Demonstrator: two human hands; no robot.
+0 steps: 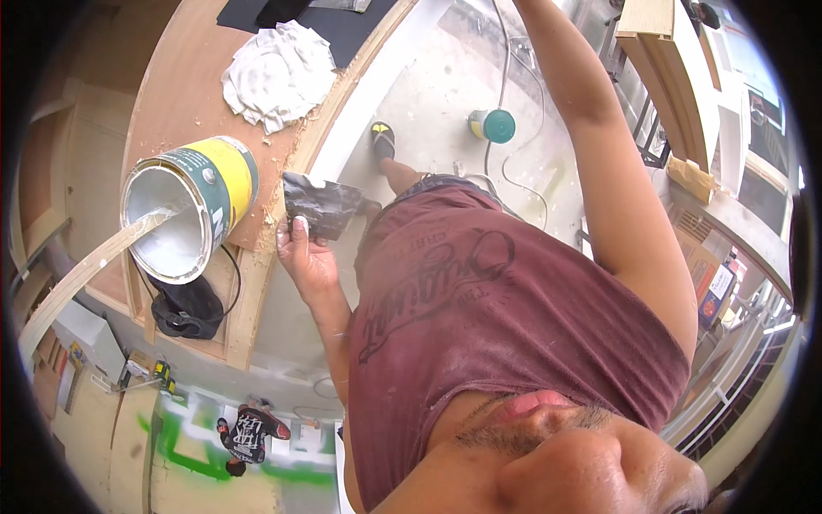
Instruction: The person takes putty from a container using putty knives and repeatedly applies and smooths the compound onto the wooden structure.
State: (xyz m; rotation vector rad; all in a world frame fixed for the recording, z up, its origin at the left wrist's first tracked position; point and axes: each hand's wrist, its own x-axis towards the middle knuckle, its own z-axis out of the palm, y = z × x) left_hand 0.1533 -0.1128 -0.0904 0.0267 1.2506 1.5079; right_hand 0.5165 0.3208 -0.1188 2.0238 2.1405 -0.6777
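Note:
In my left hand [306, 261] is a thin dark rectangular sheet [324, 206], smeared with white like a putty spreader. My thumb presses its near edge, and white residue marks the fingers. The sheet is beside the edge of a wooden bench [184, 94]. On that bench, an open green and yellow paint can [231, 176] lies tilted, its inside coated white, with a wooden stick [94, 261] sticking out. A white folded, lumpy heap [278, 75] sits farther back; I cannot tell whether it is cloth or putty. My right arm [591, 137] reaches past the top edge, hiding that hand.
Wood shavings [267, 163] litter the bench edge. A black bag [187, 308] sits below the can. A green-lidded can [492, 126] and hoses [543, 128] lie on the floor. Wooden panels [672, 77] stand at right. Another person [250, 433] is beside a green-painted surface.

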